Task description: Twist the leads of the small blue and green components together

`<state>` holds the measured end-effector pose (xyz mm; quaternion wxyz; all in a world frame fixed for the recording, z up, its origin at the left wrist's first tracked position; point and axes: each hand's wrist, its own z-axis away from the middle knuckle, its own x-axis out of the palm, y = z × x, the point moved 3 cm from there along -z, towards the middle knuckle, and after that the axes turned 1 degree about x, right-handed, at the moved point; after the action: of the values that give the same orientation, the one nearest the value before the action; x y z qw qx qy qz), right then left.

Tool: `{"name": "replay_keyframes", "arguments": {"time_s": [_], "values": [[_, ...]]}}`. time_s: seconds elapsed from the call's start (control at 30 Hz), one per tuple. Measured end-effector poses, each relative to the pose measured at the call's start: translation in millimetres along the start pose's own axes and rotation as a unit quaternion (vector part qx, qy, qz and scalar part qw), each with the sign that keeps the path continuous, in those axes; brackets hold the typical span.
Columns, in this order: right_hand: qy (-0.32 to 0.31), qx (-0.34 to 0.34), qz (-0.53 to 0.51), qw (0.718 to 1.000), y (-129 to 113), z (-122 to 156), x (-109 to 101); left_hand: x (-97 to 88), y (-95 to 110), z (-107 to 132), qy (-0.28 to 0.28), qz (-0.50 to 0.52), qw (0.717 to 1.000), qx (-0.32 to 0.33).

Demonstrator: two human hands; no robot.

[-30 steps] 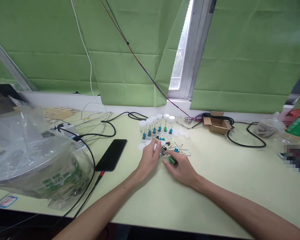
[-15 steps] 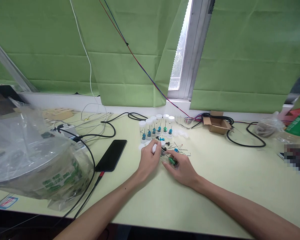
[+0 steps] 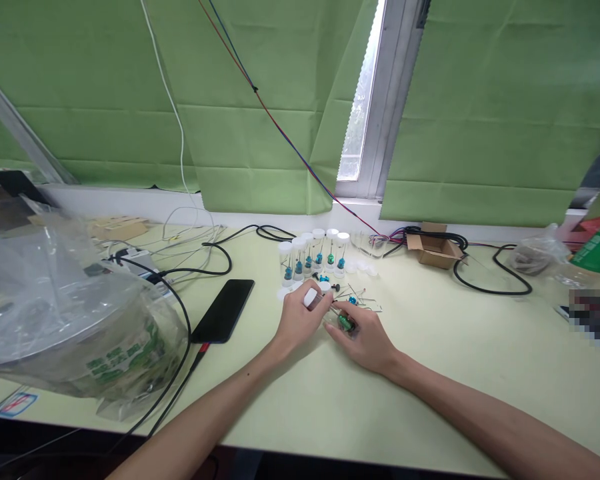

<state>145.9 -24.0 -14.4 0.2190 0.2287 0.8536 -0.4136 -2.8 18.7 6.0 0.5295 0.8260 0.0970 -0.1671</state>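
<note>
My left hand (image 3: 300,319) is closed, with a white cap (image 3: 310,297) pinched between its fingers. Close beside it, my right hand (image 3: 363,333) grips a clear tube lying tilted, which holds a green piece with a thin shaft (image 3: 346,323). Part of this tube is hidden by the fingers. Beyond both hands stand several upright clear tubes with white caps (image 3: 299,250), with blue or green pieces inside. Small black knobs (image 3: 336,287), a loose blue piece (image 3: 353,301) and thin metal rods (image 3: 367,303) lie just past my right hand.
A black phone (image 3: 224,310) with a plugged cable lies left of my hands. A large plastic-wrapped package (image 3: 105,333) covers the left side. An open cardboard box (image 3: 437,250) and black cables (image 3: 517,290) sit at the back right, near a green-labelled bottle (image 3: 597,253).
My left hand has shifted slightly, its thumb now reaching nearer the mouth of the tube, and more of the white cap shows. My right hand stays about where it was.
</note>
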Motion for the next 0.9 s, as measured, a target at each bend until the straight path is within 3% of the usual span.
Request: {"name": "replay_keyframes", "arguments": {"time_s": [0.9], "values": [[-0.016, 0.002, -0.001, 1.0, 1.3, 0.3, 1.5, 1.2, 1.3, 5.2, 0.006, 0.016, 1.0, -0.02]]}}
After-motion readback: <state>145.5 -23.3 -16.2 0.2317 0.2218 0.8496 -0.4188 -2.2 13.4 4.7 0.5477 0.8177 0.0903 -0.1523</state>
